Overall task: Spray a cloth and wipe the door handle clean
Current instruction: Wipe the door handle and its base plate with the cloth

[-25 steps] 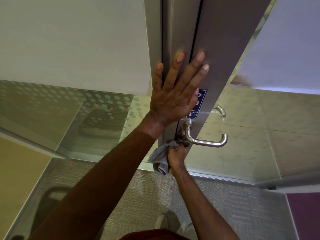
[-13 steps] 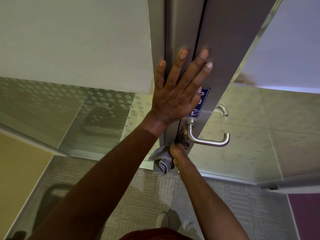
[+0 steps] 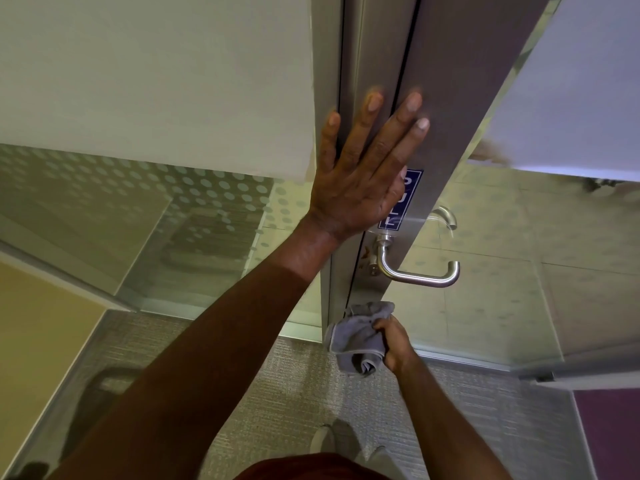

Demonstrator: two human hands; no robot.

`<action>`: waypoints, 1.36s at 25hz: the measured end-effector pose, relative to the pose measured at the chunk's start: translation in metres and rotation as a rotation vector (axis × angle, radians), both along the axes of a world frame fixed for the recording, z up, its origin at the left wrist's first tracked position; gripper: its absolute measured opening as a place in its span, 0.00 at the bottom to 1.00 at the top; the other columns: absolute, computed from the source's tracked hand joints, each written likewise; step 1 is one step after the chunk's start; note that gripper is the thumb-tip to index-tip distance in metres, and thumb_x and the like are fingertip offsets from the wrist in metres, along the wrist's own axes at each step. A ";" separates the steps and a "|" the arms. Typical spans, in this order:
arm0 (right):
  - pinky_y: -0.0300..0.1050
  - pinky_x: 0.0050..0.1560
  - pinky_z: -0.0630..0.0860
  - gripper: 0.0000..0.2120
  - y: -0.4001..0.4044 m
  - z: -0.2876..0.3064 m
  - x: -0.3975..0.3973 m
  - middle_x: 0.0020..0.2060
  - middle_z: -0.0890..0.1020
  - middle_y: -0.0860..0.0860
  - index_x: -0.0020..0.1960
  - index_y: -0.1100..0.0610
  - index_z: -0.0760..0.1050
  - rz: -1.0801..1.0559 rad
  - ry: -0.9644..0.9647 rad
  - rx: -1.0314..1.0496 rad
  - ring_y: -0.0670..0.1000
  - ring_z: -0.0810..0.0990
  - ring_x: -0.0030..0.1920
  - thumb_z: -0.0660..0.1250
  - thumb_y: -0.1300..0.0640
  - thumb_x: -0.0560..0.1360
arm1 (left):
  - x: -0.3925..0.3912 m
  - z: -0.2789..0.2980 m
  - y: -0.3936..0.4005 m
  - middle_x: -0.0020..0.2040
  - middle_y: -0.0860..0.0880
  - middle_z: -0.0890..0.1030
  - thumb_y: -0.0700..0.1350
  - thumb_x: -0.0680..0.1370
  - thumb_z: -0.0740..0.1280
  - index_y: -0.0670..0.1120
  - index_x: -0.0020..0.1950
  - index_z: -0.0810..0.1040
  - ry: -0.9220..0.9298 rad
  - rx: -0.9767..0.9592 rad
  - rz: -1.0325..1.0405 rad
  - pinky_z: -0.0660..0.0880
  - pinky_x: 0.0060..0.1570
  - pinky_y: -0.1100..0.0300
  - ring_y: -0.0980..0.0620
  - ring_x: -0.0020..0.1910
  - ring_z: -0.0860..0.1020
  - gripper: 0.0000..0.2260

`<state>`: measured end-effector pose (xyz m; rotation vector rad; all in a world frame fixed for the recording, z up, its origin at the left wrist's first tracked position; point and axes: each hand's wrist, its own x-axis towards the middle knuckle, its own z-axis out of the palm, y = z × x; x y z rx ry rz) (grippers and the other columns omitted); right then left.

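Observation:
A brushed-steel lever door handle (image 3: pixel 420 277) sticks out from the grey metal door edge (image 3: pixel 446 109), just below a blue sign. My left hand (image 3: pixel 363 174) lies flat against the door edge above the handle, fingers spread, holding nothing. My right hand (image 3: pixel 394 344) is below the handle and apart from it, fingers closed around a bunched grey cloth (image 3: pixel 356 337). The cloth touches neither the handle nor the door. No spray bottle is in view.
A second steel handle (image 3: pixel 446 216) shows on the door's far side through the glass. Frosted dotted glass panels (image 3: pixel 207 209) flank the door frame. Grey carpet (image 3: pixel 277 393) covers the floor, and my shoes (image 3: pixel 332 441) stand close to the door.
My right hand has dropped with the cloth, from the base of the handle to well below it. My left hand stays pressed on the door edge.

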<state>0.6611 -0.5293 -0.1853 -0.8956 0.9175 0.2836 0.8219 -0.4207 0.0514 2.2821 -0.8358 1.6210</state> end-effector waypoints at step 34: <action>0.53 0.48 0.74 0.15 0.028 0.012 0.057 0.48 0.76 0.61 0.53 0.69 0.75 -0.100 -0.133 0.051 0.62 0.74 0.43 0.50 0.76 0.80 | 0.003 -0.002 -0.001 0.78 0.49 0.73 0.47 0.80 0.69 0.50 0.80 0.67 -0.026 0.000 -0.014 0.38 0.83 0.41 0.43 0.81 0.55 0.29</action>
